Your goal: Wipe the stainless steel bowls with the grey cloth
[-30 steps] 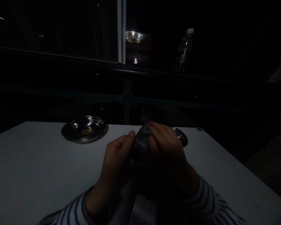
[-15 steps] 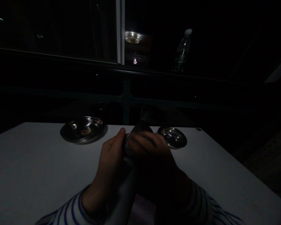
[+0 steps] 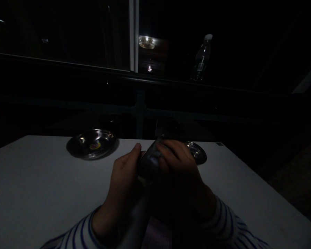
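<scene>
In the dim light over the table, both hands are on a dark object (image 3: pixel 149 162) with a curved edge and a faint sheen; its kind is too dark to make out. My left hand (image 3: pixel 123 176) is closed at its left side, thumb up, the other fingers mostly hidden. My right hand (image 3: pixel 181 166) curls its fingers over the top right of the same object. A small pale patch shows below it. Behind my right hand, a shiny metal dish (image 3: pixel 199 153) is partly covered. Farther left stands a stack of shallow metal dishes (image 3: pixel 92 144) with a colourful sticker inside.
The white table (image 3: pixel 54 186) spans the lower view, with a small dark patch (image 3: pixel 219 144) near its far right corner. Beyond it, a clear bottle with a white cap (image 3: pixel 202 58) stands on a dark ledge. A pale window frame (image 3: pixel 134 34) rises at the back.
My right hand has moved slightly right and now covers more of the right dish. The dark object has tilted and shows a smoother face. My left hand stays nearly in place.
</scene>
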`<state>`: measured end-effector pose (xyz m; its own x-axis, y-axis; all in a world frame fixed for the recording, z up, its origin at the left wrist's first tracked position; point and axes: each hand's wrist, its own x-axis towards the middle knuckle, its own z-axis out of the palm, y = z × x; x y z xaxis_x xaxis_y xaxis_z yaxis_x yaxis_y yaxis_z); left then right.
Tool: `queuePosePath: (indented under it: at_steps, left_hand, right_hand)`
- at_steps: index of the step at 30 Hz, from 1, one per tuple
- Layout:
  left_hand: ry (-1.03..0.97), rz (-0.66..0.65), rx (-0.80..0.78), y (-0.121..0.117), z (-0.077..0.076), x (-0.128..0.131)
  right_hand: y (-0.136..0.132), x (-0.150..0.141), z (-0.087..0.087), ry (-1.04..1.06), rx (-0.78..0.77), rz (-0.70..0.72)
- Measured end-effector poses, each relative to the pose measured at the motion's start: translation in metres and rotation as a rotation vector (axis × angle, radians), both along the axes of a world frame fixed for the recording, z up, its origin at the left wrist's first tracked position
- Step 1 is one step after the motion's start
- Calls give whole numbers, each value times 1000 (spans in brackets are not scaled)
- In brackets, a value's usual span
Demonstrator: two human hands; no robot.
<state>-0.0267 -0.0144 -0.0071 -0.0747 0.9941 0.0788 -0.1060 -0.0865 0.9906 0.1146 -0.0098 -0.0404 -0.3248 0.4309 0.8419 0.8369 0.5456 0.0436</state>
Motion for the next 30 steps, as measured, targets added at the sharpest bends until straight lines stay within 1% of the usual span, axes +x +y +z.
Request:
queuePosePath:
  at_steps: [3,6,8,11,13,15,17,21,23,25,27,30]
  left_hand:
    - [-73,-16,-47,1,1,-1]
    - [-84,-20,-51,1,1,-2]
    - [-49,-25,-43,0,1,-2]
    - [-1,-39,-45,-1,1,-1]
    - [-3,-69,-62,-2,1,-1]
    - [-36,-101,-71,-3,2,0]
    - [-60,-107,-73,-3,2,0]
    - [-14,-26,-40,1,-1,-2]
    - [1,1,-9,4,-5,-4]
    - [-19,0,-4,5,-7,-4]
    - [-52,-11,-21,4,-6,-4]
    - [-58,-28,-43,0,-1,-2]
  right_hand:
    - [-9,-12,-3,-87,0,65]
    - [-13,-17,-5,-145,-39,110]
    - [-12,-15,-4,-119,-11,87]
    - [-5,-5,-2,-28,33,-15]
    - [1,2,0,24,-3,-78]
    - [3,5,1,49,-49,-102]
    - [3,3,1,25,-40,-85]
    - [-5,-11,-3,-70,22,14]
    - [-9,-18,-6,-127,12,56]
    - [-10,-20,-7,-162,-19,82]
    - [-10,-18,-6,-144,-11,65]
    - [-6,-10,-2,-71,63,-31]
